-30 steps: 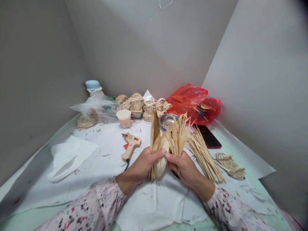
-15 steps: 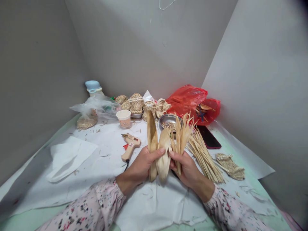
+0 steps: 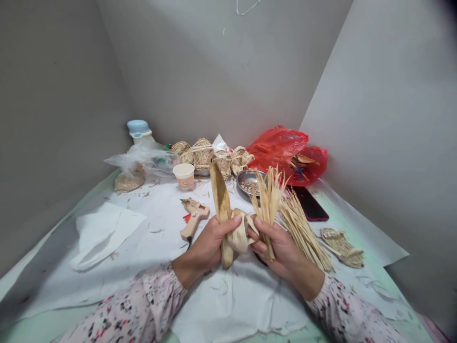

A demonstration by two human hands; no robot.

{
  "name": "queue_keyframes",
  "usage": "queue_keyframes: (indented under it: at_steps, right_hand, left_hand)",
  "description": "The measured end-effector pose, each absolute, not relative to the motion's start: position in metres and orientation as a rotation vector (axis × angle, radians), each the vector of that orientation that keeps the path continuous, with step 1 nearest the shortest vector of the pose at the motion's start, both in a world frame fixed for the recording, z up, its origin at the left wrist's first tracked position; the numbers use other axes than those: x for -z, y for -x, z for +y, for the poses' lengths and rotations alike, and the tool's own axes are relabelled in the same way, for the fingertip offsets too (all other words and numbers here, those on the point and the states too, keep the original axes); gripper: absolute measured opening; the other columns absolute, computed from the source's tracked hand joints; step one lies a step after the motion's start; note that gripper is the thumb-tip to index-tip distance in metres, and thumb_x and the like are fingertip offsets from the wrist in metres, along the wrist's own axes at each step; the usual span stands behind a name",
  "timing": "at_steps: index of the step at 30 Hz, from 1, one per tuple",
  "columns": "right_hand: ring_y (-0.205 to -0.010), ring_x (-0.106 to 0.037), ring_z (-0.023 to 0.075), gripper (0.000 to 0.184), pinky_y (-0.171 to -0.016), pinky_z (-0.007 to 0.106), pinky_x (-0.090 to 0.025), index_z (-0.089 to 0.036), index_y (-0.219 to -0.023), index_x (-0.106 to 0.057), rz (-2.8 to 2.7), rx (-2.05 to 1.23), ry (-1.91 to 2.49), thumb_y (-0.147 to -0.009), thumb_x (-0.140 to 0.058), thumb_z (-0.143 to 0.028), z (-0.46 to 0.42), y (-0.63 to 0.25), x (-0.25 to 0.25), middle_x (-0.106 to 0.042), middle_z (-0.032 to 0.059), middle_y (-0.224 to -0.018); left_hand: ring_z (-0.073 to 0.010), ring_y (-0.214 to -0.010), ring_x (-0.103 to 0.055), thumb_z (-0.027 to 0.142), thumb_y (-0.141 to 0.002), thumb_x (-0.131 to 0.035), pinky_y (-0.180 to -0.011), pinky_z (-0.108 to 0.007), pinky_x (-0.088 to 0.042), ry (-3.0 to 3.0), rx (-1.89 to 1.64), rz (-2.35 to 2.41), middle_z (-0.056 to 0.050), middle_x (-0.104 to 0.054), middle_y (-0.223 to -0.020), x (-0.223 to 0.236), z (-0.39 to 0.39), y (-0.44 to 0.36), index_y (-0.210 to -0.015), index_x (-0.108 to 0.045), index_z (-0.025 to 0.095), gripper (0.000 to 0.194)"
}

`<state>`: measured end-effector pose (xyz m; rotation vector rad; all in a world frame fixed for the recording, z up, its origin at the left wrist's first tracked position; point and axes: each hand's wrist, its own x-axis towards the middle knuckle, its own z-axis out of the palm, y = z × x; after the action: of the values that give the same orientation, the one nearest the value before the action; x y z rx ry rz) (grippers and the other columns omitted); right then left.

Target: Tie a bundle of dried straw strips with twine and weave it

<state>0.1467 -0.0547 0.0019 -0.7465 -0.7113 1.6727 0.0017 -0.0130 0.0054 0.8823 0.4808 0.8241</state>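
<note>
In my left hand [image 3: 214, 240] is a long, dry corn husk [image 3: 221, 195], standing nearly upright. The left thumb also presses on a paler husk [image 3: 238, 238], which is bent and curled between my two hands. My right hand [image 3: 276, 245] is closed round a bunch of split husk strips [image 3: 270, 197] that fan out upward. Its thumb and fingertips pinch the right edge of the pale husk. A pile of narrow strips [image 3: 305, 236] lies on the paper just right of this hand.
A glue gun [image 3: 195, 216] lies left of my hands, with a paper cup [image 3: 183, 176] behind it. Farther back are a metal bowl [image 3: 246, 190], woven pieces [image 3: 202, 153] and a red plastic bag [image 3: 278, 145]. A phone [image 3: 310, 205] and a braided piece [image 3: 342, 245] lie right.
The pale husk, flat and upright before, is now folded and curled between my hands. The long husk in my left hand leans farther left. My right hand has shifted slightly right.
</note>
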Motion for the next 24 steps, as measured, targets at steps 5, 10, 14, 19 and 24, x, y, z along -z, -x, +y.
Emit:
queue_keyframes:
  at_steps: [5, 10, 14, 19, 24]
  right_hand:
    - [-0.038, -0.036, 0.0007, 0.028, -0.035, 0.013, -0.02, -0.012, -0.078, -0.064, -0.777, -1.738, 0.879, -0.078, -0.071, -0.039, -0.055, -0.156, -0.008, -0.051, -0.0029, -0.06]
    - [-0.047, -0.042, 0.0041, 0.026, -0.04, 0.012, -0.032, -0.014, -0.073, -0.063, -0.675, -1.55, 0.808, -0.069, -0.077, -0.035, -0.055, -0.177, -0.038, -0.051, -0.0026, -0.058]
    - [-0.051, -0.041, 0.0074, 0.017, -0.045, 0.015, -0.038, -0.017, -0.073, -0.06, -0.67, -1.298, 0.583, -0.075, -0.071, -0.029, -0.059, -0.198, -0.072, -0.039, -0.0055, -0.053]
    - [-0.052, -0.042, 0.0075, 0.013, -0.048, 0.017, -0.039, -0.018, -0.076, -0.054, -0.628, -1.054, 0.423, -0.085, -0.061, -0.024, -0.072, -0.222, -0.104, -0.035, -0.007, -0.053]
    - [-0.049, -0.041, 0.0063, 0.017, -0.045, 0.016, -0.036, -0.018, -0.075, -0.055, -0.62, -0.92, 0.47, -0.091, -0.052, -0.022, -0.074, -0.225, -0.112, -0.035, -0.0069, -0.052]
  left_hand:
    - [-0.0188, -0.058, -0.066, 0.032, -0.081, -0.066, -0.059, -0.028, -0.053, -0.851, -0.84, 0.481, -0.01, -0.071, -0.068, -0.009, -0.014, -0.002, -0.086, -0.069, 0.008, 0.025]
    - [-0.009, -0.051, -0.058, 0.022, -0.074, -0.075, -0.053, -0.018, -0.048, -0.779, -0.944, 0.473, -0.001, -0.064, -0.058, -0.011, -0.013, -0.001, -0.073, -0.068, 0.011, 0.014]
    - [-0.01, -0.056, -0.061, 0.018, -0.069, -0.079, -0.059, -0.02, -0.052, -0.69, -0.943, 0.482, 0.0, -0.067, -0.065, -0.012, -0.012, -0.001, -0.079, -0.069, 0.013, 0.015]
    - [-0.0098, -0.053, -0.061, 0.019, -0.068, -0.079, -0.056, -0.02, -0.052, -0.672, -0.978, 0.534, 0.001, -0.067, -0.063, -0.011, -0.012, -0.002, -0.077, -0.069, 0.013, 0.015]
    - [-0.0116, -0.055, -0.063, 0.022, -0.068, -0.079, -0.055, -0.02, -0.051, -0.708, -1.01, 0.627, -0.002, -0.07, -0.066, -0.008, -0.011, -0.003, -0.08, -0.07, 0.012, 0.018]
